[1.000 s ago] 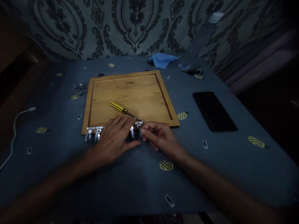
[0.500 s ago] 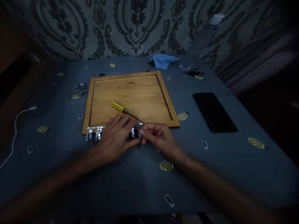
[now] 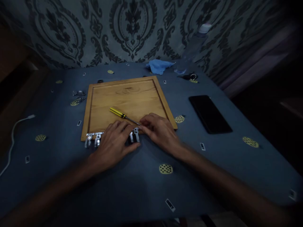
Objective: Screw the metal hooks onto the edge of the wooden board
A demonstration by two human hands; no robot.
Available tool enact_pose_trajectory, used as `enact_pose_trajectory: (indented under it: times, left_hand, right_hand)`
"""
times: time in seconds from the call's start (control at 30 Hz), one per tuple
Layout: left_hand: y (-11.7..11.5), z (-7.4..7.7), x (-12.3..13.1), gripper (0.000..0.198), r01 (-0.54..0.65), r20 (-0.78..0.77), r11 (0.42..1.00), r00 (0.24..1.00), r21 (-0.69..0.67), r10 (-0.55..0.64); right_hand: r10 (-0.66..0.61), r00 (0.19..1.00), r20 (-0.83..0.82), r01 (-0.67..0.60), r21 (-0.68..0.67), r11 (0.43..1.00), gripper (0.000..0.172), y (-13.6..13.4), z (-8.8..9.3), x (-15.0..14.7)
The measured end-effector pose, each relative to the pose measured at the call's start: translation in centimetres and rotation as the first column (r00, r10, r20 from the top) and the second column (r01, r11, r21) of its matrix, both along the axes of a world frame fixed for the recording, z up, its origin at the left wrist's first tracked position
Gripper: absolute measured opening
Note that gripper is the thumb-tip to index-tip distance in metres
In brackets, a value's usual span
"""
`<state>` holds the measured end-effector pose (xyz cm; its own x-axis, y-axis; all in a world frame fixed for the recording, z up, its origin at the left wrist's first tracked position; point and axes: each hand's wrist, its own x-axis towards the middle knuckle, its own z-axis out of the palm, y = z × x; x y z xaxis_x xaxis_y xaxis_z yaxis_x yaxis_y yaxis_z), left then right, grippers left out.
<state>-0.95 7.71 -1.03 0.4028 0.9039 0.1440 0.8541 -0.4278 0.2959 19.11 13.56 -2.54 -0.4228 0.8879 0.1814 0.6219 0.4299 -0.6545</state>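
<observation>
A shiny metal hook rail [image 3: 135,131] lies along the near edge of a framed wooden board [image 3: 123,94], its hooks pointing toward me. My left hand [image 3: 115,138] covers the rail's middle, fingers over it and thumb on the near side, gripping it against the board. At the rail's right end, my right hand [image 3: 158,130] has its thumb and fingers pinched together beside the screwdriver tip. Whatever sits in that pinch is too small or hidden to make out. A screwdriver [image 3: 117,112] with a yellow and black handle rests on the board, its shaft slanting toward my right fingertips.
Left of the board lie loose metal pieces [image 3: 79,93] and a white cable [image 3: 14,135]. A black phone [image 3: 210,113] is on the right. Behind are a blue cloth [image 3: 159,66], a clear bottle [image 3: 193,49] and keys [image 3: 192,76] with a ring.
My right hand has shifted up from the rail's end hook to beside the screwdriver tip, uncovering that hook. My left hand stays on the rail. The whole view has moved slightly.
</observation>
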Motion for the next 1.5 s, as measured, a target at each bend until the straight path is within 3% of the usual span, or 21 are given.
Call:
enact_pose_trajectory:
  times: [0.13, 0.23, 0.37, 0.53, 0.67, 0.83, 1.03, 1.2, 1.5]
  left_hand:
    - [0.0, 0.0, 0.0, 0.034, 0.004, -0.012, 1.000, 1.000, 0.015, -0.004]
    - [0.0, 0.0, 0.0, 0.032, 0.003, -0.025, 1.000, 1.000, 0.009, -0.003]
    - [-0.1, -0.1, 0.0, 0.031, -0.008, -0.021, 1.000, 1.000, 0.013, 0.008]
    - [-0.1, -0.2, -0.1, 0.033, 0.001, 0.017, 1.000, 1.000, 0.027, -0.001]
    - [0.0, -0.3, -0.1, 0.033, 0.006, 0.044, 1.000, 0.999, 0.020, -0.007]
    - [0.1, -0.4, -0.1, 0.032, 0.023, 0.046, 0.999, 0.999, 0.041, -0.025]
    - [0.1, -0.3, -0.1, 0.038, 0.011, 0.011, 0.999, 1.000, 0.035, -0.011]
    - [0.2, -0.1, 0.0, 0.032, 0.013, -0.012, 1.000, 1.000, 0.009, -0.013]
    - [0.2, -0.1, 0.1, 0.032, 0.003, -0.015, 1.000, 1.000, 0.018, -0.002]
  right_hand:
    - [0.053, 0.982, 0.181, -0.051, -0.018, 0.999, 0.005, 1.2, 0.5, -0.6]
    - [-0.022, 0.978, 0.209, 0.009, 0.063, 0.998, 0.010, 1.4, 0.1, -0.9]
    - [-0.085, 0.994, 0.070, 0.073, 0.159, 0.985, 0.014, 0.9, -0.6, -0.2]
    - [0.106, 0.979, -0.172, -0.068, 0.214, 0.974, 0.012, -1.7, -1.0, 1.2]
    - [0.149, 0.933, -0.329, -0.140, 0.050, 0.989, 0.012, -3.7, -1.2, 1.1]
    - [0.020, 0.900, -0.436, -0.112, -0.187, 0.976, 0.011, -4.0, -1.5, 0.1]
    - [-0.142, 0.831, -0.539, -0.190, -0.513, 0.837, 0.033, -3.6, -1.1, 0.0]
    - [-0.212, 0.809, -0.549, -0.188, -0.582, 0.791, 0.042, -3.5, -0.5, -0.1]
    - [-0.238, 0.814, -0.530, -0.138, -0.574, 0.807, 0.038, -3.8, -0.8, -0.8]
